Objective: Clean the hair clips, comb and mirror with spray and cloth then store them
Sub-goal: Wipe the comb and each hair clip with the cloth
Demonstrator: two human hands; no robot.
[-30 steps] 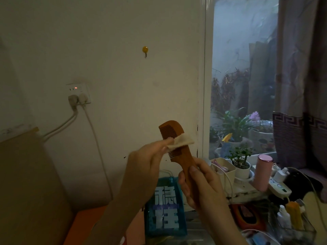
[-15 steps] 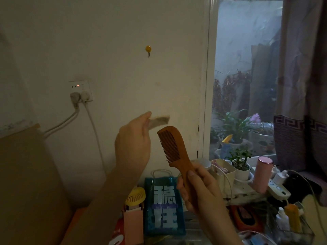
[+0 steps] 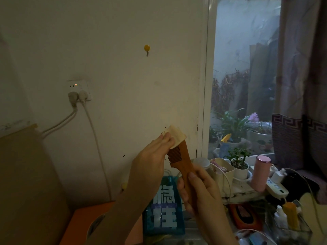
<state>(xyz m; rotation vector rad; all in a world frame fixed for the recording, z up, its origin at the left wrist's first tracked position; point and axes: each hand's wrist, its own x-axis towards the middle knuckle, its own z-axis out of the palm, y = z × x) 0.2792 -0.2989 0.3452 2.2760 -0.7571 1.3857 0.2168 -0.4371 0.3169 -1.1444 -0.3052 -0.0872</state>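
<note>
Blue bag [image 3: 163, 207] with large white Chinese characters, not clearly readable. Cream organizer box [image 3: 223, 171] holding pink items. Brown wooden comb [image 3: 180, 160], fine teeth, held upright mid-air: right hand [image 3: 201, 193] gripping handle, left hand [image 3: 152, 161] pinching cream cloth [image 3: 177, 137] over comb's top end.

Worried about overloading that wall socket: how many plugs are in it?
2: a grey plug on the left and a white plug beside it, both in the wall socket.
</note>
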